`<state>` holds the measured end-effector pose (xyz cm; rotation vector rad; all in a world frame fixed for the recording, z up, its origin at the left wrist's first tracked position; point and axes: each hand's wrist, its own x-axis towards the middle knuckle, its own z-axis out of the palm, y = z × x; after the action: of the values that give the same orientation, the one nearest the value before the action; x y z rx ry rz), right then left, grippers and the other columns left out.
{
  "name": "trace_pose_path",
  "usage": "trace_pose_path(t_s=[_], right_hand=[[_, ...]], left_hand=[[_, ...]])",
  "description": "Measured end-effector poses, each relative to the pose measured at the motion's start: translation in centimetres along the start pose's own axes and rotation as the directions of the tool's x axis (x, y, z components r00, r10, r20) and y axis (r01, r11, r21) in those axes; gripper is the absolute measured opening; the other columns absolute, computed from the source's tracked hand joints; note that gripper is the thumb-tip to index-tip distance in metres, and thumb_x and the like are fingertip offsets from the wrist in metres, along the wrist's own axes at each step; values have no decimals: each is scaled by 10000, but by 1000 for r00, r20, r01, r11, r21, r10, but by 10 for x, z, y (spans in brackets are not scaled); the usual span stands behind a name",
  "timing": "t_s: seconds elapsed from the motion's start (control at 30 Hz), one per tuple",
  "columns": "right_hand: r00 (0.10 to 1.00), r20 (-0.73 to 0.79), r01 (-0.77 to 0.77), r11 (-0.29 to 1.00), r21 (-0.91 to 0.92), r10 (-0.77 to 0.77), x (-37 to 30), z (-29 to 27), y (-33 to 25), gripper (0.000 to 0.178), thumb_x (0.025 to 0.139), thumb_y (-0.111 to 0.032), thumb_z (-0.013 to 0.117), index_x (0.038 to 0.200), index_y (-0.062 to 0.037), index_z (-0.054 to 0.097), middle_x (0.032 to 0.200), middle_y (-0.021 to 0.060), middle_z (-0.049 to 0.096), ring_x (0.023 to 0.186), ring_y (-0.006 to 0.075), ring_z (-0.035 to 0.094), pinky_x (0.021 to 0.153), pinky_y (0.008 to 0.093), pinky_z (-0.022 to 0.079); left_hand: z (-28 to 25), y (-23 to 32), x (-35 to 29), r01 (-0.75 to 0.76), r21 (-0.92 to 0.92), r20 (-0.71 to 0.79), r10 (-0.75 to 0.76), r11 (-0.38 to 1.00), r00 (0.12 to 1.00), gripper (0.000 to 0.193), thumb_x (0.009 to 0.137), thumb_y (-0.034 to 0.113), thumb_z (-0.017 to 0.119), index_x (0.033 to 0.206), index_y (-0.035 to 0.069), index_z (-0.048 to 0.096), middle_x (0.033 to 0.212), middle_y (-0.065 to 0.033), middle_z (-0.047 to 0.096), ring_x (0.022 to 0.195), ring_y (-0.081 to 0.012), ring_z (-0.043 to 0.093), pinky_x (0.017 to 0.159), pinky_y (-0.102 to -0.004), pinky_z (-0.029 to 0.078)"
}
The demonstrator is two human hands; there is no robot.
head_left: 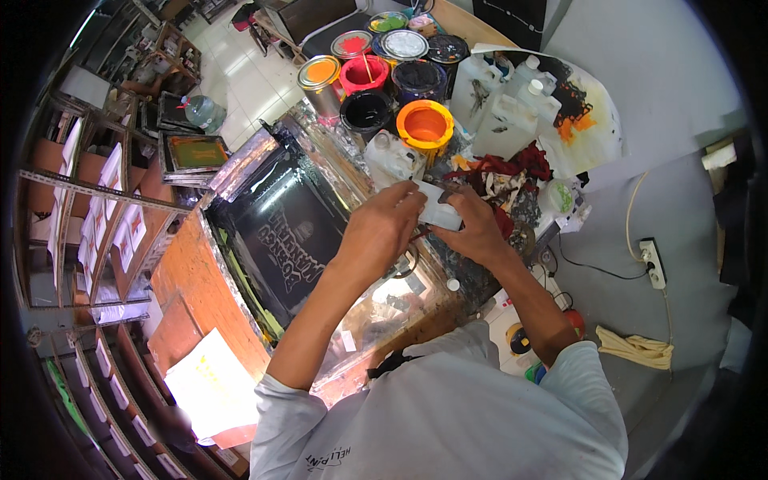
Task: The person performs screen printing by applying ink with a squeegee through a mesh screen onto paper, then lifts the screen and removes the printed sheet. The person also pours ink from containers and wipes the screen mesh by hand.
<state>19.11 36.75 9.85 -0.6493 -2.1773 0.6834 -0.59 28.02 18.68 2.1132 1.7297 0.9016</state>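
Note:
Both hands meet over the right side of the worktable around a small white boxy thing [440, 210], smooth like plastic; its exact kind is hard to make out. My left hand [378, 224] closes on its left side, and my right hand [474, 224] closes on its right, thumb and fingers on its edges. Just beyond my left hand stands a whitish plastic jug [394, 160]. To the left lies a printing screen [284, 220] with dark ink and faint lettering. A round white cap [454, 285] lies on the table near my right forearm.
Several paint cans crowd the far side, among them an orange one [425, 126] and a red one [364, 74]. Plastic jugs [504, 120] and stained rags [520, 172] sit at the right. White paper [212, 388] lies front left, beside shelving racks [104, 192].

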Motion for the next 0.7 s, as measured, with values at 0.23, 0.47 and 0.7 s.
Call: trace_pose_path(t_s=[0.23,0.47,0.7], right_hand=[[997,79,26,995,-96,-18,16,-9,3,529,675,-136,856,1095,-23,555,1089,207,629,967,410,634,840,458,522],[994,20,111,990,-82,-110,100,-28,-19,285,838,-85,684,1108,-7,638,985,182,665,927,381,644,828,452,523],[992,111,73,995,-69,-65,146,-28,-19,230,945,-106,614,1142,7,657,1058,214,689,954,418,662,833,451,529]], left_hand=[[13,-20,21,-64,4,24,64,998,998,181,851,4,649,1028,-19,619,1104,-164,630,894,-396,672,750,-455,572],[10,-9,39,-156,207,245,103,966,964,214,751,20,692,956,-29,655,1088,-224,628,924,-370,686,773,-435,587],[1,-8,57,-219,273,464,72,937,883,129,732,16,687,847,-41,694,983,-231,676,900,-355,709,741,-436,596]])
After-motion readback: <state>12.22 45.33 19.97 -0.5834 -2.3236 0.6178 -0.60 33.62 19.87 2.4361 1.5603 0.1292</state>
